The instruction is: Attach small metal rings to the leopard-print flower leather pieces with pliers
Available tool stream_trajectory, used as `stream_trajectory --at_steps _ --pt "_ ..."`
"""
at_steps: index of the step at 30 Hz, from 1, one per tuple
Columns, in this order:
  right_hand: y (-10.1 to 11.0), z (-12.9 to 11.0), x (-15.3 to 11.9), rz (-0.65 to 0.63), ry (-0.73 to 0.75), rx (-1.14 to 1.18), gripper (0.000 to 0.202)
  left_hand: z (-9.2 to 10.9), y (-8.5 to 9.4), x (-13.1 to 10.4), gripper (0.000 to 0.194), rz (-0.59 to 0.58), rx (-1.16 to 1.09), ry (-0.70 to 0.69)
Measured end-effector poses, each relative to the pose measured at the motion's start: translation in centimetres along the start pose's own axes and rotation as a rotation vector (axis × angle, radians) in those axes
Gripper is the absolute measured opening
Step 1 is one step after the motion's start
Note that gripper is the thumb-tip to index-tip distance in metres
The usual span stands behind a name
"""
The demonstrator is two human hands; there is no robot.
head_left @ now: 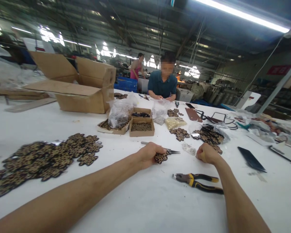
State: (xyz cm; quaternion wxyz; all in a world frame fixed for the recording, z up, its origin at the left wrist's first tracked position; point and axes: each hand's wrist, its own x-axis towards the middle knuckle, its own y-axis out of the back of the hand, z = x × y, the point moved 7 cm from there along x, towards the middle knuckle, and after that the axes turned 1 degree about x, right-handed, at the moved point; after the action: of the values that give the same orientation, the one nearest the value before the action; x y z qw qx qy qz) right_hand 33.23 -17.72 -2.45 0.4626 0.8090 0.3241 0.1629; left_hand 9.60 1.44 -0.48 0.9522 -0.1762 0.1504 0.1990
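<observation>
Brown-and-black spotted cloth shows in the left hand (149, 154), whose thumb and fingers close on one patch (161, 158) and a pointed tool (174, 152), its tip aimed toward the right. Across from it, the right hand (208, 153) is curled down just beside some scattered silver bits (189, 149); whether its fingers pinch anything, I cannot tell. Nearer than both hands, pliers (196, 182) with black and yellow handles lie on the white table (135, 204). Off to the left spreads a heap of similar patches (38, 158). Beyond the left hand stands a cardboard tray (142, 133) of small bronze-coloured studs (142, 127), near a large open carton (81, 103). Farther right lies a dark phone-like slab (251, 159). Across the table, a co-worker (162, 82) in a teal shirt leans over the edge.
</observation>
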Motion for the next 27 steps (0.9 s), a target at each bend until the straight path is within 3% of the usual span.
stream_trajectory --at_steps 10,20,23,27 --pt "-1.2 -0.5 -1.2 -0.113 0.050 0.048 0.010 -1.7 0.5 -0.1 0.020 0.031 -0.002 0.037" --pt "-0.8 -1.2 -1.8 -0.085 0.113 0.039 0.011 -1.8 0.4 -0.4 0.024 0.014 0.006 0.046" --pt "-1.0 -3.4 -2.3 -0.122 0.163 0.136 0.014 -1.7 0.4 -0.4 0.023 0.009 0.003 0.031" --pt "-1.7 -9.5 -4.1 -0.224 0.280 0.611 0.020 -1.7 0.4 -0.2 0.024 -0.005 0.000 -0.003"
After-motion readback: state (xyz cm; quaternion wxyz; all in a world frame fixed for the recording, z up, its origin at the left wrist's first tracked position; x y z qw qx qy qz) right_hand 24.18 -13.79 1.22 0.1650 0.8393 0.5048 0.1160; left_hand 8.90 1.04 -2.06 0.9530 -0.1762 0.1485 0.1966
